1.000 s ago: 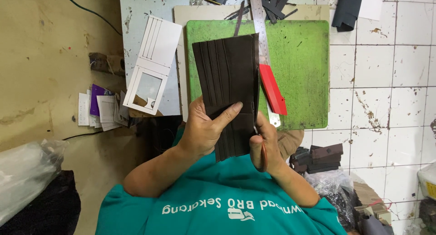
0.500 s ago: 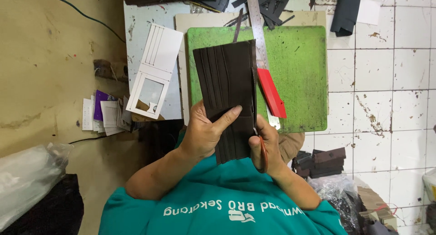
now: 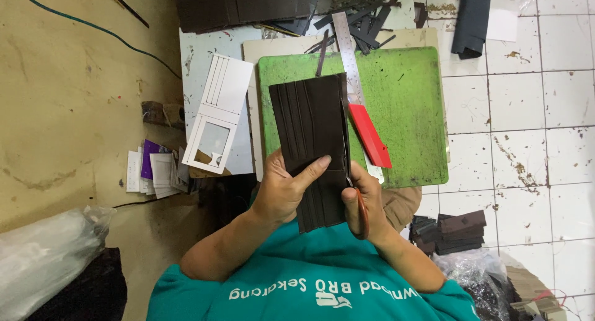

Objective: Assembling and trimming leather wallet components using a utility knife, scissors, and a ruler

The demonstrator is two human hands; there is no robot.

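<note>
While held over the green cutting mat, dark brown wallet panel gripped by left hand, thumb on top. Right hand closed on orange-handled scissors at panel's right edge. Near them, steel ruler and red cutter on mat.

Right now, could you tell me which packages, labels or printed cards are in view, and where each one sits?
Paper cards: small stack at the table's left edge, white with one purple.
Clear plastic bag: bottom left, crumpled and greyish.
Clear plastic bag: bottom right, below a stack of dark leather pieces.
No screens or signs.
</note>
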